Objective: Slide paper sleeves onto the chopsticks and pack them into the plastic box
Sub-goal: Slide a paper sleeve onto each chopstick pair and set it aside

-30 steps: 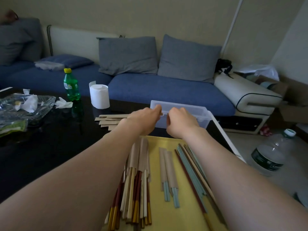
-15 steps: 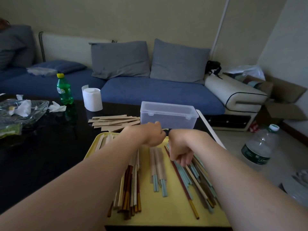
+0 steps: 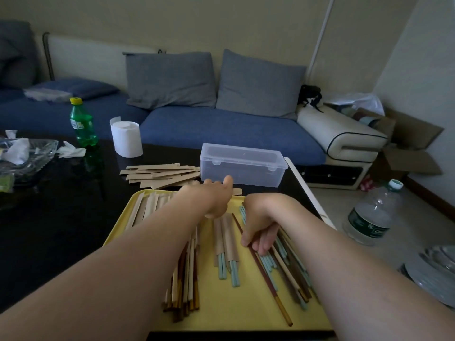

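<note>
Both hands over tray [image 3: 246, 306]: left hand [image 3: 211, 195] reaches forward, finger state unclear; right hand [image 3: 258, 217] fingers curled, pinching chopsticks [image 3: 269, 262] beneath. Beyond fingertips, box [image 3: 242, 166], lid shut.

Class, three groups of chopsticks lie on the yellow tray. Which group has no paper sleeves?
The rightmost group, under the right hand: its sticks lie bare. The middle group and the left group both wear brown paper sleeves.
</note>
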A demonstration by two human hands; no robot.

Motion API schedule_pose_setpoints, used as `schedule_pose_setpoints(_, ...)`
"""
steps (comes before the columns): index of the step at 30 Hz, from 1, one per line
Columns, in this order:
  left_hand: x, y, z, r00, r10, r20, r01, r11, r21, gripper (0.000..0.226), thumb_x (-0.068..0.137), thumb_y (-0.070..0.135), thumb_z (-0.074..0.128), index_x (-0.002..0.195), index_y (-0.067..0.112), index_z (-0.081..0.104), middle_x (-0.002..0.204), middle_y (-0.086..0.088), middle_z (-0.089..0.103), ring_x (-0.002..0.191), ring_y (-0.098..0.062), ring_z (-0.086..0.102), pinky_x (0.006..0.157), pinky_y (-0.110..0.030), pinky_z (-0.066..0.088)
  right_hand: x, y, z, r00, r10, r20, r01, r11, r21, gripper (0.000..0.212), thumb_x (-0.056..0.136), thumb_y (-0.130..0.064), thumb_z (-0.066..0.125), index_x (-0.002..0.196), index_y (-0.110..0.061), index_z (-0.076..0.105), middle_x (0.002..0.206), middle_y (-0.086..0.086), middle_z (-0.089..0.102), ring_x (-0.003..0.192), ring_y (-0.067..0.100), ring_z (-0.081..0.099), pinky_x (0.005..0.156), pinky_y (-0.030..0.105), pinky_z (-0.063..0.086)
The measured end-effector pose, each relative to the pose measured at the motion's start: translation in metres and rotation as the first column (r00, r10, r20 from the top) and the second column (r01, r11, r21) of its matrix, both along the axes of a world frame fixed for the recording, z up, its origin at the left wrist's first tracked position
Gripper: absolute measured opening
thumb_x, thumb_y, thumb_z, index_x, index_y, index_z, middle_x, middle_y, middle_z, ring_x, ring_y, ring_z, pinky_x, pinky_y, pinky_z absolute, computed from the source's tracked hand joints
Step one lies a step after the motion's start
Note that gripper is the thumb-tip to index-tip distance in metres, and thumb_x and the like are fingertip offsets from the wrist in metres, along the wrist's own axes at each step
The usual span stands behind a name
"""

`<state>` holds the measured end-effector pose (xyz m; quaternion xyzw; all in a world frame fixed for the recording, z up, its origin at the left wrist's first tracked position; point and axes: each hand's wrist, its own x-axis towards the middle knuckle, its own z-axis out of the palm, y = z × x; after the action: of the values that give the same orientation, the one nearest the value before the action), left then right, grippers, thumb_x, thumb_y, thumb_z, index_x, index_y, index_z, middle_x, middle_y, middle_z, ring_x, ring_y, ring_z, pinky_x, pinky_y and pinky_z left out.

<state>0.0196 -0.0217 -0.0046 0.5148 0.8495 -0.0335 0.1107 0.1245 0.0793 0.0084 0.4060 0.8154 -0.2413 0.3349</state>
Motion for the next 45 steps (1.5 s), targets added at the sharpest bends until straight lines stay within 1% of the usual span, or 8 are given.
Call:
schedule_pose_setpoints(6, -0.008, -0.005, 0.004, 0.992, -0.008, -0.123, 0.017, 0.997, 0.072, 0.034, 0.095, -0.002, 0.051, 0.112, 0.022, 0.034, 0.11, -0.005, 0.053, 0.107, -0.028, 0.044, 0.108, -0.058, 0.037, 0.023, -0.001, 0.023, 0.97, -0.022, -0.243, 0.013, 0.999, -0.04, 0.038, 0.103, -0.024, 0.066, 0.121, 0.008, 0.071, 0.098, 0.021, 0.082, 0.088, 0.027, 0.082, 0.083, 0.033, 0.066)
schedule_pose_setpoints(11, -0.011, -0.004, 0.0, 0.982, 0.019, -0.186, -0.001, 0.995, 0.1, 0.033, 0.098, 0.004, 0.058, 0.123, 0.024, 0.049, 0.129, -0.005, 0.055, 0.134, -0.033, 0.041, 0.12, -0.072, 0.017, 0.042, 0.004, 0.035, 0.831, -0.047, -0.554, 0.005, 0.997, -0.078, 0.023, 0.099, -0.013, 0.061, 0.113, 0.004, 0.068, 0.088, 0.022, 0.081, 0.075, 0.032, 0.082, 0.063, 0.034, 0.067)
schedule_pose_setpoints(18, -0.008, -0.003, 0.0, 0.972, -0.01, -0.236, 0.039, 0.992, 0.118, 0.038, 0.098, 0.005, 0.06, 0.127, 0.028, 0.053, 0.131, -0.004, 0.054, 0.134, -0.031, 0.038, 0.119, -0.068, 0.02, 0.045, 0.0, 0.036, 0.918, 0.09, -0.386, -0.15, 0.98, -0.127, 0.021, 0.1, -0.018, 0.067, 0.114, -0.009, 0.079, 0.092, 0.017, 0.082, 0.077, 0.029, 0.08, 0.07, 0.035, 0.066)
schedule_pose_setpoints(25, -0.004, -0.002, 0.004, 0.961, -0.064, -0.268, 0.107, 0.983, 0.151, 0.035, 0.097, 0.004, 0.06, 0.105, 0.034, 0.045, 0.121, -0.001, 0.051, 0.127, -0.027, 0.04, 0.116, -0.062, 0.025, 0.039, 0.005, 0.031, 0.877, -0.001, -0.481, -0.098, 0.979, -0.18, 0.026, 0.099, -0.021, 0.075, 0.118, -0.003, 0.077, 0.088, 0.018, 0.081, 0.079, 0.031, 0.081, 0.074, 0.036, 0.067)
schedule_pose_setpoints(29, -0.002, 0.001, 0.009, 0.965, -0.059, -0.256, 0.114, 0.972, 0.206, 0.037, 0.095, 0.002, 0.057, 0.101, 0.036, 0.044, 0.115, 0.003, 0.043, 0.127, -0.026, 0.038, 0.115, -0.055, 0.027, 0.037, 0.013, 0.027, 0.784, -0.125, -0.608, -0.032, 0.97, -0.242, 0.031, 0.104, -0.025, 0.073, 0.114, 0.004, 0.075, 0.094, 0.022, 0.081, 0.091, 0.035, 0.082, 0.085, 0.042, 0.068)
schedule_pose_setpoints(36, 0.005, 0.012, 0.009, 0.973, 0.073, -0.217, 0.047, 0.864, 0.501, 0.035, 0.094, 0.018, 0.067, 0.12, 0.036, 0.053, 0.13, -0.001, 0.036, 0.122, -0.03, 0.034, 0.098, -0.045, 0.036, 0.035, 0.017, 0.026, 0.607, -0.433, -0.667, 0.092, 0.871, -0.482, 0.029, 0.107, -0.023, 0.068, 0.117, 0.004, 0.066, 0.095, 0.018, 0.069, 0.085, 0.034, 0.082, 0.068, 0.036, 0.068)
schedule_pose_setpoints(41, 0.008, 0.011, 0.021, 0.921, 0.199, 0.335, -0.371, 0.71, 0.598, 0.056, 0.09, 0.006, 0.072, 0.132, 0.016, 0.037, 0.13, -0.01, 0.032, 0.107, -0.028, 0.05, 0.087, -0.034, 0.048, 0.035, 0.022, 0.027, 0.497, -0.468, -0.73, 0.135, 0.873, -0.468, 0.027, 0.109, -0.023, 0.067, 0.117, 0.002, 0.071, 0.095, 0.015, 0.069, 0.077, 0.029, 0.081, 0.068, 0.036, 0.067)
schedule_pose_setpoints(45, 0.012, 0.017, 0.028, 0.562, 0.077, 0.823, -0.68, 0.61, 0.407, 0.035, 0.096, 0.004, 0.058, 0.13, 0.002, 0.049, 0.112, -0.024, 0.066, 0.084, -0.032, 0.076, 0.064, -0.039, 0.064, 0.039, 0.022, 0.027, 0.518, -0.42, -0.745, 0.118, 0.898, -0.424, 0.031, 0.11, -0.028, 0.065, 0.117, 0.002, 0.071, 0.098, 0.014, 0.071, 0.081, 0.03, 0.081, 0.072, 0.038, 0.067)
